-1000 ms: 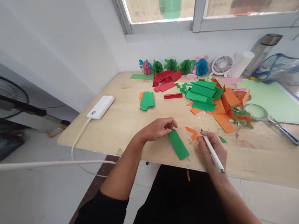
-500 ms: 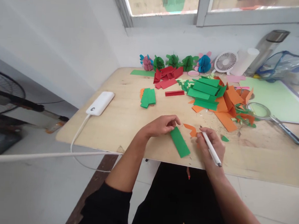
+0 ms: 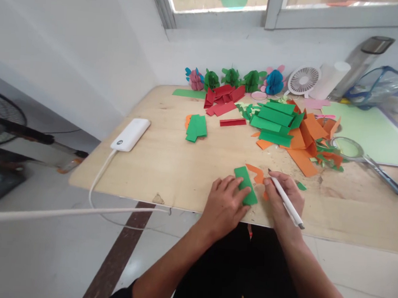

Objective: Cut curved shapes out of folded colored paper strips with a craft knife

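A pale wooden table (image 3: 157,164) stretches across the view, with a wide light-green sheet (image 3: 367,133) lying at its far right. Next comes a loose heap of folded orange paper (image 3: 304,149), overlapped on its left by a stack of folded green paper strips (image 3: 272,124). The left hand (image 3: 225,204) lies palm down with fingers spread and slightly bent, resting over a flat rectangular green paper strip (image 3: 246,178) near the table's front edge. The right hand (image 3: 281,213) is closed around a slim white pen (image 3: 286,201), its dark tip pointing away from the person; between strip and pen lies a small angular orange paper scrap (image 3: 258,176)
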The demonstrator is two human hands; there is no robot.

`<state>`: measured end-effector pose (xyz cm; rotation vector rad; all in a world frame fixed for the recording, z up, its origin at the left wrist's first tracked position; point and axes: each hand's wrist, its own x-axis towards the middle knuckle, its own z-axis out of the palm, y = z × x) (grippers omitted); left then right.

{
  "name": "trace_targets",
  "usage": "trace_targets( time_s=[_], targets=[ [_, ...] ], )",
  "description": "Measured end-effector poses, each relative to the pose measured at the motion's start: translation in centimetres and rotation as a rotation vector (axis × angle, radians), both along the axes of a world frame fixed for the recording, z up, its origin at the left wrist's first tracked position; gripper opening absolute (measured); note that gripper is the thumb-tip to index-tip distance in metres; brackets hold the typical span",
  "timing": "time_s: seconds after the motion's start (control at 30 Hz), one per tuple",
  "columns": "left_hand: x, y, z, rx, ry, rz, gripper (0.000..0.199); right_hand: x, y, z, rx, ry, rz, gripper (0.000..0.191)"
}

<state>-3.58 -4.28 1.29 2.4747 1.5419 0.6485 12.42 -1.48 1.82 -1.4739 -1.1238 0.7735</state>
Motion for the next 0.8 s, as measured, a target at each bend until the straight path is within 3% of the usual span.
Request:
trace_targets(
  time_s=[0.23, 0.47, 0.8],
  targets=[
    [-1.4, 0.9, -0.4, 0.025, 0.009, -0.046, 0.025, -0.9, -0.1, -0.5, -0.011, -0.064, 0.075, 0.027],
    [-1.4, 0.4, -1.0, 0.014, -0.124, -0.007, 0.024, -1.4, -0.7, 0.2, -0.064, -0.258, 0.308, 0.035],
    [-1.3, 0.5, -1.3, 0.021, -0.154, 0.007, 0.022, -0.5, -0.9, 0.1, -0.015, -0.468, 0.319, 0.025]
  ],
)
